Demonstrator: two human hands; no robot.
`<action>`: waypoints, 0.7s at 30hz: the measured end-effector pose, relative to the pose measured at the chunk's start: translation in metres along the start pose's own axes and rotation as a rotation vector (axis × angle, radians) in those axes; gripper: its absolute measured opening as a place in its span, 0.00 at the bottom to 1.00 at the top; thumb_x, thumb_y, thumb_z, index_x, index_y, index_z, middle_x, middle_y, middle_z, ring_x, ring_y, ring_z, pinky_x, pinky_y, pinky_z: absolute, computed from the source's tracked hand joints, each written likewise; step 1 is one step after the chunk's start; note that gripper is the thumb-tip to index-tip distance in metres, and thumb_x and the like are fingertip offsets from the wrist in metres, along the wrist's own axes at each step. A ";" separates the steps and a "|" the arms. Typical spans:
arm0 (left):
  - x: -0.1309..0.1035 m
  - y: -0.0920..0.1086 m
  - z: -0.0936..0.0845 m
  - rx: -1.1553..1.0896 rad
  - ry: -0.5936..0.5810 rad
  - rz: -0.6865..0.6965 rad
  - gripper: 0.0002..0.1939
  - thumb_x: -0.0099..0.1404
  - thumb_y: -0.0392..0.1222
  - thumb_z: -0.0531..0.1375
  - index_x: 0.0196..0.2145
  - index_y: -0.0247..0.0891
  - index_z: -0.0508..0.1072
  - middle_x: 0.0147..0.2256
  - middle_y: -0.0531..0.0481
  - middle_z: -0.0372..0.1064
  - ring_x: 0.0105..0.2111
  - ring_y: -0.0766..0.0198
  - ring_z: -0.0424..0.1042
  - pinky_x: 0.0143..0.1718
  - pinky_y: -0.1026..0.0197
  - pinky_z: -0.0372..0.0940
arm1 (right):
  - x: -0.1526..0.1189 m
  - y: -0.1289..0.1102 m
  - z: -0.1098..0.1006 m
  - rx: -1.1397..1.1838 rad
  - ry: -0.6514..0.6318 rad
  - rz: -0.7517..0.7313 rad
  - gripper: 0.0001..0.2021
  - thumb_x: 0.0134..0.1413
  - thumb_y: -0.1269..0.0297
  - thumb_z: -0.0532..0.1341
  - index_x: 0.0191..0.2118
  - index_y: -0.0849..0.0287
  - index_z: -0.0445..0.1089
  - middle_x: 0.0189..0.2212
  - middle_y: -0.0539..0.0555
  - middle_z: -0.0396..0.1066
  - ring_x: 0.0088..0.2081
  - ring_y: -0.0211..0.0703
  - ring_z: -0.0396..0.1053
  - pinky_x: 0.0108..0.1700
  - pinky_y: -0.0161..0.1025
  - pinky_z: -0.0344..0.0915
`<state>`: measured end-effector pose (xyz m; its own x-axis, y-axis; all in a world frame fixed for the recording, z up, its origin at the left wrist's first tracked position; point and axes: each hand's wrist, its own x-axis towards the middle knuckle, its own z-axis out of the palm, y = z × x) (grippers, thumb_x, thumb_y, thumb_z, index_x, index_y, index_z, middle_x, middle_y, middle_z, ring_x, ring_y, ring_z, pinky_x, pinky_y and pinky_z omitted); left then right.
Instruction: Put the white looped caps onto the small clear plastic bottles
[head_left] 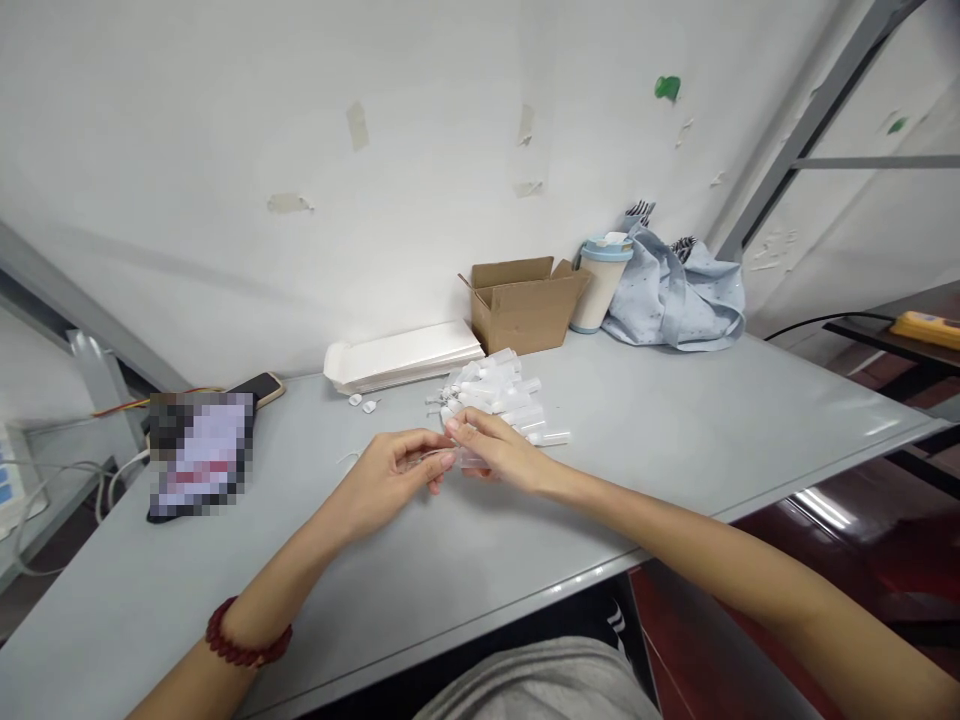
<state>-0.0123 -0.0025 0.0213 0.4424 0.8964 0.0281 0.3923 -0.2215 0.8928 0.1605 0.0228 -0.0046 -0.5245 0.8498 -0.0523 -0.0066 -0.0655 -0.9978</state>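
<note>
My left hand (394, 475) is closed in a pinch, thumb against the fingers, on a thin white cord (349, 457) whose curved end sticks out to the left. My right hand (499, 452) has its fingers closed around a small clear plastic tube (471, 459), partly hidden by the fingers. The fingertips of both hands meet at the tube, low over the grey table (420, 590). Just behind my right hand lies a pile of similar small clear tubes with white ends (502, 388).
Behind the pile are white flat boxes (405, 355), an open cardboard box (525, 305), a lidded cup (601, 285) and a light blue cloth bag (675, 295). Two small white pieces (362, 403) lie left of it. A phone (259, 388) and a pixelated object (202, 455) sit at left.
</note>
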 end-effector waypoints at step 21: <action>0.005 -0.008 0.001 0.044 0.392 0.038 0.11 0.59 0.47 0.60 0.34 0.36 0.75 0.26 0.51 0.72 0.27 0.64 0.70 0.32 0.62 0.66 | 0.002 -0.006 -0.011 -0.439 0.148 -0.379 0.09 0.60 0.62 0.53 0.34 0.61 0.64 0.20 0.47 0.60 0.22 0.34 0.57 0.26 0.33 0.54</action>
<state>-0.0130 0.0034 0.0138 0.1192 0.9638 0.2384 0.4197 -0.2665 0.8677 0.1686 0.0309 0.0012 -0.4299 0.8376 0.3370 0.1987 0.4519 -0.8697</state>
